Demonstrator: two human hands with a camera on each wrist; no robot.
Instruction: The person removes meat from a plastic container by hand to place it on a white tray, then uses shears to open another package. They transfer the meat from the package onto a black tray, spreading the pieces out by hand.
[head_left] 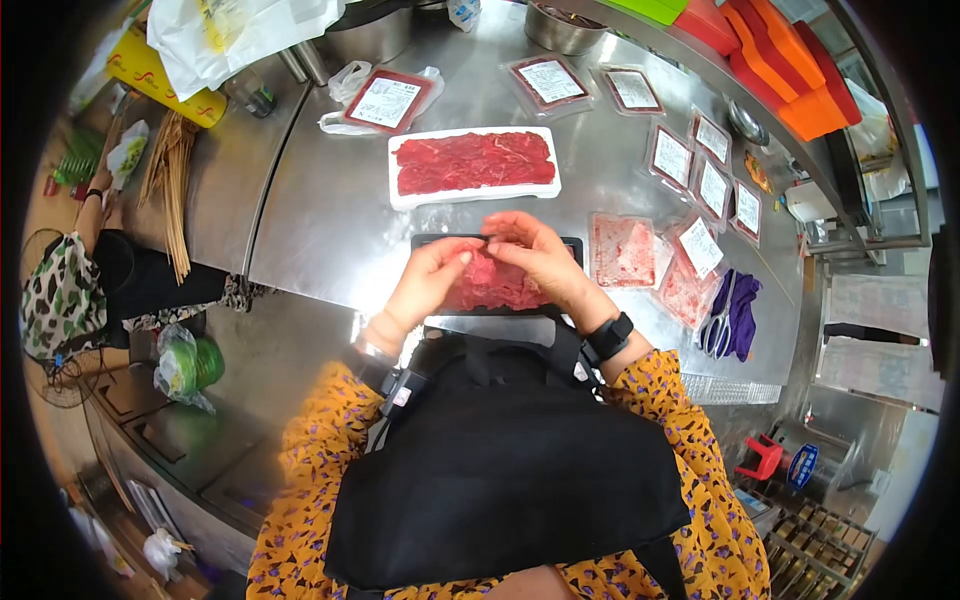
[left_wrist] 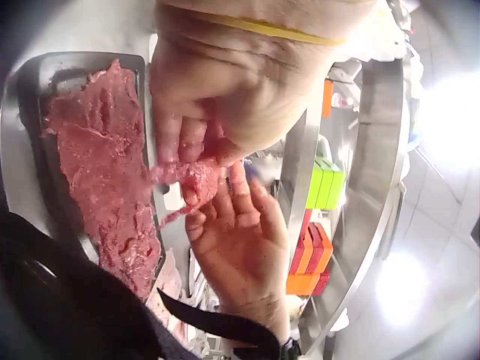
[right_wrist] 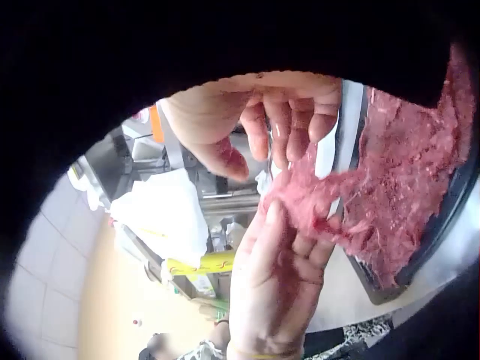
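Note:
Over a black tray (head_left: 574, 245) of raw red meat (head_left: 512, 292), my left hand (head_left: 425, 278) pinches a thin, ragged slice of raw meat (right_wrist: 300, 202) between thumb and fingers. In the right wrist view the slice hangs loosely across the left fingers and overlaps the tray's edge. My right hand (right_wrist: 259, 112) is close beside it, thumb apart and fingers loosely bent, with nothing gripped. Seen from the left wrist, the right palm (left_wrist: 244, 240) faces the slice, fingertips right at it. Beyond the hands lies a white tray (head_left: 478, 199) with flat meat slices (head_left: 475, 163).
Labelled sealed meat packs (head_left: 670, 157) lie at the right and back of the steel table. Opened packs (head_left: 622, 250), scissors (head_left: 716, 335) and a purple cloth (head_left: 741, 312) are to my right. Wooden skewers (head_left: 172, 195) lie on the left counter, where another person (head_left: 65, 300) is.

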